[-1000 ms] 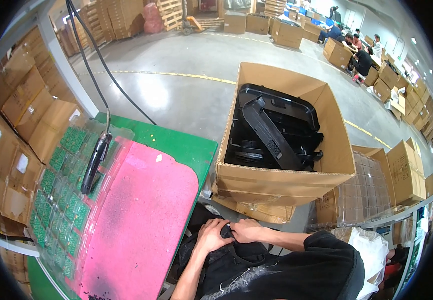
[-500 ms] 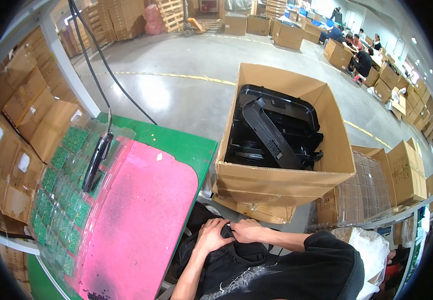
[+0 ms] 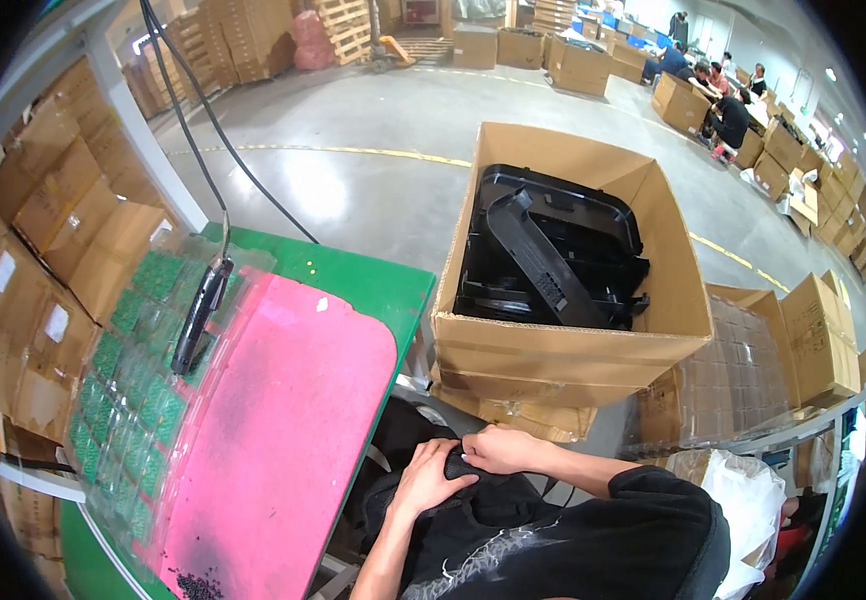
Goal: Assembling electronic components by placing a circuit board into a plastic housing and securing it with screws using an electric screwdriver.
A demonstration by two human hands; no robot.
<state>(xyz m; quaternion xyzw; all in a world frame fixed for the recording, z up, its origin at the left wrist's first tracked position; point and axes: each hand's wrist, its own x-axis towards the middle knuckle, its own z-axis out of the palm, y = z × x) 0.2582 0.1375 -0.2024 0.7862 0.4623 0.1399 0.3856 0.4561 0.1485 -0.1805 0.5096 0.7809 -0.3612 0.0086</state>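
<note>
In my lap, next to the table edge, lies a dark, soft bag (image 3: pixel 498 500) with mesh-like fabric, partly lost against my black shirt. My left hand (image 3: pixel 431 480) grips its upper part, thumb stretched toward the right. Close beside it, my right hand (image 3: pixel 498 450) is closed with fingers curled, pinching the bag's fabric near its top edge. What exactly sits between the fingertips is hidden. To the left, a black electric screwdriver (image 3: pixel 201 318) on a hanging cable rests over a clear plastic tray (image 3: pixel 143 385) of green circuit boards.
A pink mat (image 3: pixel 283 420) covers much of the green table (image 3: pixel 373 285), with small black screws (image 3: pixel 196 585) at its near end. Ahead stands an open cardboard box (image 3: pixel 573 355) of black plastic housings (image 3: pixel 553 250). White plastic bags (image 3: pixel 743 510) sit right. Several people work far off.
The view has shifted slightly. Both hands stay on the bag, with the right hand's fingers a little more curled and raised.
</note>
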